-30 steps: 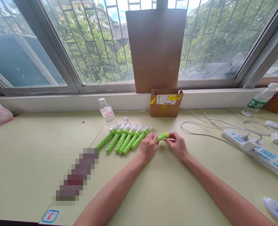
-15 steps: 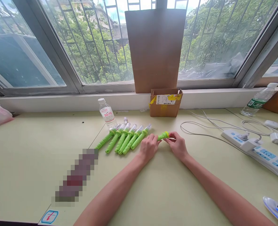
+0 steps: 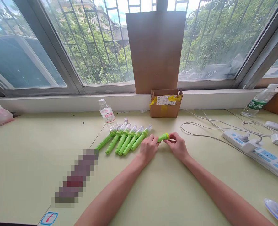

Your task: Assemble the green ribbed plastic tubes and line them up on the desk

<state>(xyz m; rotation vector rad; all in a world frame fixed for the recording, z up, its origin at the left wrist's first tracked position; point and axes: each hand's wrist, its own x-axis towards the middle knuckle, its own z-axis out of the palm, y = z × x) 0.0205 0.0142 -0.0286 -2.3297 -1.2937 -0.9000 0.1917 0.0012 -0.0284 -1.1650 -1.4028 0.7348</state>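
Note:
My left hand [image 3: 148,148] and my right hand [image 3: 178,146] meet over a short green tube with a yellow end [image 3: 163,137], held just above the pale green table [image 3: 35,150]. The left hand grips its lower part, and the right hand's fingertips pinch at its yellow end. Directly left of my left hand lies a row of several green tubes with clear caps [image 3: 123,141], side by side and slanted. A small loose clear cap [image 3: 125,120] stands behind the row.
A small water bottle [image 3: 107,116] stands behind the row; an open cardboard box [image 3: 166,103] sits against the sill under a tall cardboard sheet [image 3: 156,47]. White cables [image 3: 200,128], a power strip [image 3: 259,150], a second bottle [image 3: 259,100] and a mouse [image 3: 272,125] lie at right.
Both hands stay on the green tube with only slight finger shifts. The view has tilted a little; nothing else moved.

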